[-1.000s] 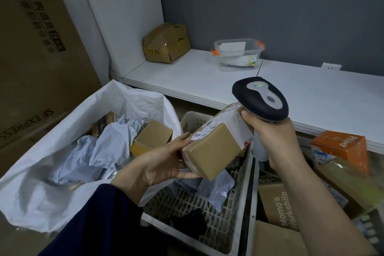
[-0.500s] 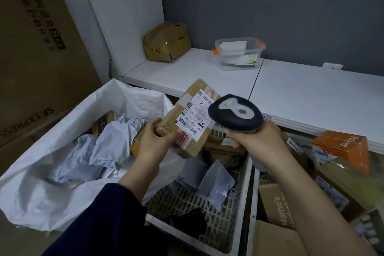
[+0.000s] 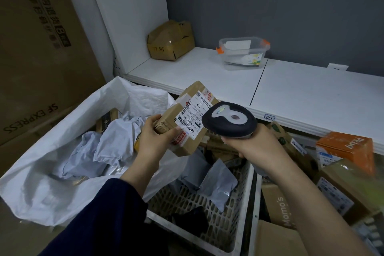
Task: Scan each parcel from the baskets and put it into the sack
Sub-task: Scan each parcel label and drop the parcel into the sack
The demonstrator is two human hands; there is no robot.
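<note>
Holds a brown cardboard parcel (image 3: 187,147) in the left hand (image 3: 153,139), fingers curled round its near-left end, thumb on the top face by the lower-left corner of the white shipping label (image 3: 194,114). Parcel tilted, label side up toward the camera, in the air above the place where the white woven sack (image 3: 52,172) meets the white lattice basket (image 3: 209,233), touching neither.

Grips a dark barcode scanner (image 3: 228,119) in the right hand (image 3: 257,145), fingers wrapped round the handle under the head. Scanner head, with its grey top panel, just beside the label's right edge and hiding the parcel's right corner; cannot tell whether touching. Left forearm in a dark blue sleeve (image 3: 99,220), right forearm bare.

In the sack: crumpled grey poly mailers (image 3: 108,147) and a small brown box (image 3: 106,119) at the back. In the lattice basket: grey mailers (image 3: 220,183), something black at the bottom, brown cartons under the scanner. Just beside it on the right, a second basket (image 3: 254,235) packed with cartons, among them a "Momo's" carton (image 3: 278,208) and an orange box (image 3: 345,149).

Behind, a white shelf (image 3: 301,93) with a crumpled brown carton (image 3: 170,40) in its left corner and a clear plastic tub (image 3: 243,52) with orange clips, well apart. At far left, a tall "SF EXPRESS" carton (image 3: 41,48).
</note>
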